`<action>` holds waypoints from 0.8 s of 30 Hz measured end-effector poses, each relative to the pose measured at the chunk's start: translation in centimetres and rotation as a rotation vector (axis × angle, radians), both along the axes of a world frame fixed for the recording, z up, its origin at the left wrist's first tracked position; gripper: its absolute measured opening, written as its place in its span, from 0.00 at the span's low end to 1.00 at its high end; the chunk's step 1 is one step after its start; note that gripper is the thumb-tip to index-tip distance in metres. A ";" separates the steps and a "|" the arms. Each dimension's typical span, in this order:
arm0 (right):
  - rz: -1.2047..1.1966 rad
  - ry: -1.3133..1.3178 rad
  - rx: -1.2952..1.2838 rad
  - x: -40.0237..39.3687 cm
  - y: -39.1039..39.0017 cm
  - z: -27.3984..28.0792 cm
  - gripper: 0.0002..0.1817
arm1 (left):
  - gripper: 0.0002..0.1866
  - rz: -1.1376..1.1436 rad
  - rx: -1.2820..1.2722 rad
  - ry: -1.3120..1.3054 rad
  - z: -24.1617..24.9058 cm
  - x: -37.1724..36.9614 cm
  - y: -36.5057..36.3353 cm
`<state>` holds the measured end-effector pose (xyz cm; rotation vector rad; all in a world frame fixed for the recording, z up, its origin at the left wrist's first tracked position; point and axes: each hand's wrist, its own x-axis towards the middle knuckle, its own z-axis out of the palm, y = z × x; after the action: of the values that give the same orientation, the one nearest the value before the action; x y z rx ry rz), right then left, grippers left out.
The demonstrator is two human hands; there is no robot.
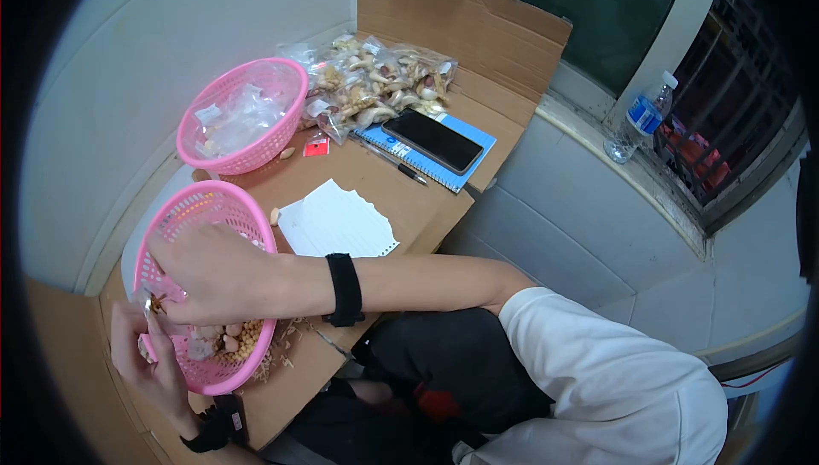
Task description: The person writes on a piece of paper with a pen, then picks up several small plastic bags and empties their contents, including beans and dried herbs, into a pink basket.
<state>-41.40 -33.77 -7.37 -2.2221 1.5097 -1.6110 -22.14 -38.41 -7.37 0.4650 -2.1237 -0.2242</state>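
Both of my hands are over the near pink basket (256, 209), close together at its left side. My left hand (149, 358) is pinched on a small clear plastic bag (147, 299), with something small and brownish showing at its mouth. My right hand (217, 273) is curled right beside the bag, its back towards me; its fingertips and whatever they hold are hidden. Below the hands in the basket lie yellow soybeans (249, 339) and pale pinkish dried pieces (230, 343).
Behind stands a second pink basket (243, 160) of clear bags (247, 119). Filled bags (380, 81) pile against cardboard (461, 17). A phone (433, 139) rests on a blue notebook (478, 136), near a pen (401, 166), torn paper (337, 222) and a red packet (316, 147). A bottle (640, 119) leans on the sill.
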 end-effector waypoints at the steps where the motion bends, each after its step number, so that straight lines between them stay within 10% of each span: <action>1: 0.051 0.003 0.033 0.0 -0.1 -0.3 0.12 | 0.10 -0.004 0.001 -0.007 0.0 0.0 0.0; 7: -0.049 -0.050 -0.019 -1.2 -0.9 0.6 0.09 | 0.09 0.012 0.025 -0.074 -0.2 0.1 -0.6; 13: 0.441 -0.528 0.064 -0.8 0.2 1.7 0.09 | 0.27 0.186 0.558 0.387 -1.7 0.3 -2.9; 15: 0.448 -0.517 0.087 -0.4 0.1 1.4 0.09 | 0.28 -0.115 0.976 0.686 -3.3 1.9 -4.6; 19: 0.390 -0.284 0.088 -1.2 -0.9 0.0 0.10 | 0.26 -0.044 0.947 0.681 -2.4 2.7 -4.8; 24: 0.119 -0.121 0.146 -3.3 -0.8 -0.2 0.11 | 0.22 0.149 0.275 0.211 0.0 0.5 -2.2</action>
<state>-44.75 -34.60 -7.56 -2.0568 1.3879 -1.5187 -21.59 -40.61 -7.39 0.7253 -1.8496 -0.4621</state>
